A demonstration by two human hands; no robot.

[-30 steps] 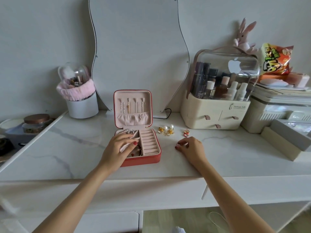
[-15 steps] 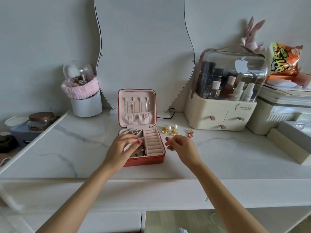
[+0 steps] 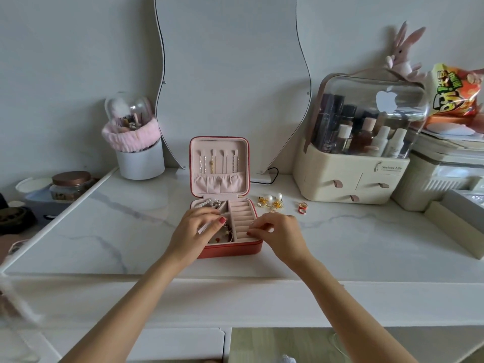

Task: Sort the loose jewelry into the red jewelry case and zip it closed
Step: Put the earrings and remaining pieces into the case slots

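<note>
The red jewelry case (image 3: 230,251) lies open at the middle of the white marble table (image 3: 366,242), its lid (image 3: 218,163) upright with several chains hanging inside. A pearl bracelet (image 3: 208,204) fills its far-left compartment. My left hand (image 3: 195,229) rests on the left compartments with fingers laid across them. My right hand (image 3: 277,231) hovers at the case's right edge, its curled fingertips pinched together over the ring rolls (image 3: 242,218) on something tiny that I can barely see. Gold pearl earrings (image 3: 271,201) and red-and-gold rings (image 3: 302,207) lie loose to the right of the case.
A wavy mirror (image 3: 233,74) leans on the wall behind the case. A cream cosmetics organizer (image 3: 351,179) stands at the right, with grey boxes (image 3: 455,218) beyond it. A white brush holder (image 3: 140,161) and a copper-lidded jar (image 3: 70,184) are at the left.
My right hand has moved left from the table near the rings to the case's ring rolls. My left hand has stayed on the case.
</note>
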